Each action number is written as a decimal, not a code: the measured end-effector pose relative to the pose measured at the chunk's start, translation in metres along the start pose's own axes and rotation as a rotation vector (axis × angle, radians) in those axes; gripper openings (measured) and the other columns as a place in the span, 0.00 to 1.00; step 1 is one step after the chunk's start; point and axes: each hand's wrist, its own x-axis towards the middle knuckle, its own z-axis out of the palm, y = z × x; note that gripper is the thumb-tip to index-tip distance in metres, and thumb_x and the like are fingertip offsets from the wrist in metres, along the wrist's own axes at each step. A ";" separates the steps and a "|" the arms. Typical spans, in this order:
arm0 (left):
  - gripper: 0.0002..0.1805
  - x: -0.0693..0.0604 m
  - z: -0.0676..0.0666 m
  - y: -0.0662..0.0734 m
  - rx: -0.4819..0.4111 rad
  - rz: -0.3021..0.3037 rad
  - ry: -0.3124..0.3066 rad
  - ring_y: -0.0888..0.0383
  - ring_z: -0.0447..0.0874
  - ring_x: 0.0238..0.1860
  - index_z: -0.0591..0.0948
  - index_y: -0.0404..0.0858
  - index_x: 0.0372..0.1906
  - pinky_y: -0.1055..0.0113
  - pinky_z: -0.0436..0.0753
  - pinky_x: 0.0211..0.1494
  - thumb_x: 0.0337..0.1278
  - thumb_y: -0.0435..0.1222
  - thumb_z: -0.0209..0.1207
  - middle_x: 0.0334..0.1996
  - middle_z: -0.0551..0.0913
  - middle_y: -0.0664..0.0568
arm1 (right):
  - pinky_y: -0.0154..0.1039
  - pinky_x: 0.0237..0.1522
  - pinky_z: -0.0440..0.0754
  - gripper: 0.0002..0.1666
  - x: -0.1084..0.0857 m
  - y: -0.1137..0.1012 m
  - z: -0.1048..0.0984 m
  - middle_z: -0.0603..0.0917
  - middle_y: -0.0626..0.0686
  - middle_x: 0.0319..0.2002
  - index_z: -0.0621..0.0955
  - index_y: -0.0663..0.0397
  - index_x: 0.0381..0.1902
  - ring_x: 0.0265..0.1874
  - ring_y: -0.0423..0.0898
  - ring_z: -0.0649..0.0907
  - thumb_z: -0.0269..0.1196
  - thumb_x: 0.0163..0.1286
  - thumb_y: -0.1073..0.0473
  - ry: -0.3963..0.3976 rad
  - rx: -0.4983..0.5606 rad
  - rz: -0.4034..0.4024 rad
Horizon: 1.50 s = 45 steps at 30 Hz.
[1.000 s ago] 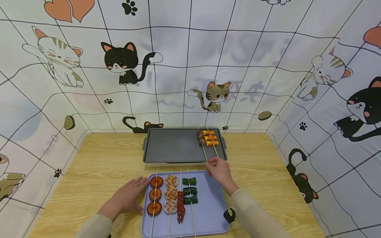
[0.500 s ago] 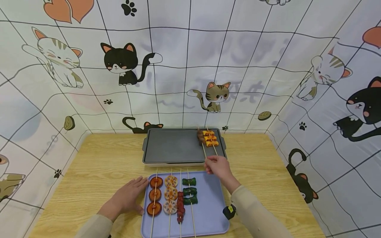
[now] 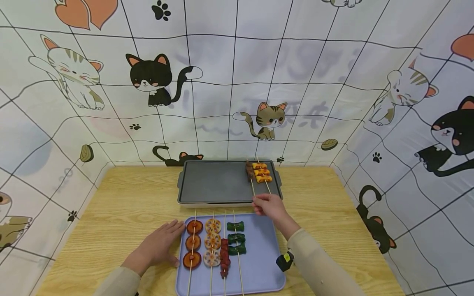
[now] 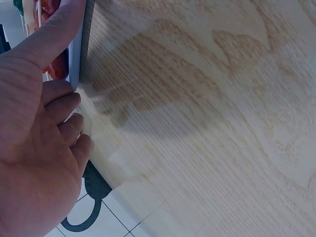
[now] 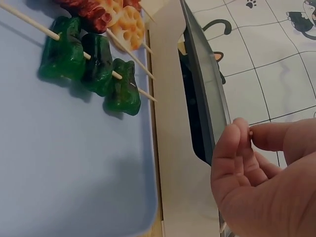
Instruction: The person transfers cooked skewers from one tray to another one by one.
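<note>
My right hand (image 3: 272,207) pinches the lower stick end of a brown meat skewer (image 3: 250,169), whose meat lies on the right part of a dark grey griddle plate (image 3: 214,181). Right beside it on the plate is a skewer of yellow-orange pieces (image 3: 262,172). In the right wrist view, thumb and fingertips meet on the thin stick, mostly hidden by the hand. My left hand (image 3: 159,244) rests at the left edge of a lavender tray (image 3: 261,255), its fingers fairly straight and the thumb touching the rim.
On the tray lie skewers of round brown slices (image 3: 192,242), lotus root slices (image 3: 212,240), red meat (image 3: 224,257) and green pepper (image 3: 237,238). Tray and griddle stand close together on a wooden table (image 3: 122,197). Cat-patterned cloth (image 3: 207,102) encloses the back and sides.
My right hand has shifted slightly left with the stick end of the brown meat skewer, and its forearm has swung a little. The left hand has stayed still.
</note>
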 end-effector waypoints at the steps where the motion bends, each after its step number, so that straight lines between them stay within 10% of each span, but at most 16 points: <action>1: 0.60 0.000 0.000 0.001 -0.001 -0.002 -0.002 0.40 0.58 0.75 0.65 0.32 0.71 0.45 0.60 0.77 0.29 0.57 0.76 0.72 0.66 0.41 | 0.31 0.31 0.86 0.19 0.000 0.000 0.000 0.87 0.61 0.40 0.80 0.66 0.55 0.25 0.38 0.82 0.60 0.71 0.59 -0.009 0.010 -0.001; 21: 0.61 -0.001 0.000 0.002 -0.003 0.010 0.013 0.39 0.59 0.74 0.66 0.30 0.70 0.45 0.61 0.77 0.26 0.56 0.77 0.71 0.66 0.39 | 0.34 0.37 0.87 0.19 -0.013 0.000 0.004 0.87 0.61 0.42 0.79 0.66 0.57 0.32 0.43 0.85 0.59 0.71 0.62 -0.072 0.100 -0.035; 35: 0.61 -0.001 -0.003 0.002 0.000 0.014 0.016 0.38 0.59 0.74 0.66 0.30 0.70 0.44 0.61 0.76 0.27 0.56 0.77 0.71 0.67 0.39 | 0.32 0.41 0.86 0.22 -0.025 0.014 0.004 0.87 0.46 0.38 0.76 0.70 0.57 0.34 0.39 0.83 0.61 0.70 0.62 -0.322 0.178 -0.026; 45: 0.61 -0.002 -0.003 0.002 0.002 0.009 0.007 0.39 0.59 0.74 0.66 0.30 0.70 0.44 0.61 0.76 0.27 0.57 0.76 0.71 0.66 0.39 | 0.36 0.40 0.88 0.18 -0.032 0.023 0.003 0.87 0.51 0.35 0.77 0.72 0.49 0.32 0.40 0.85 0.65 0.66 0.63 -0.363 0.067 -0.040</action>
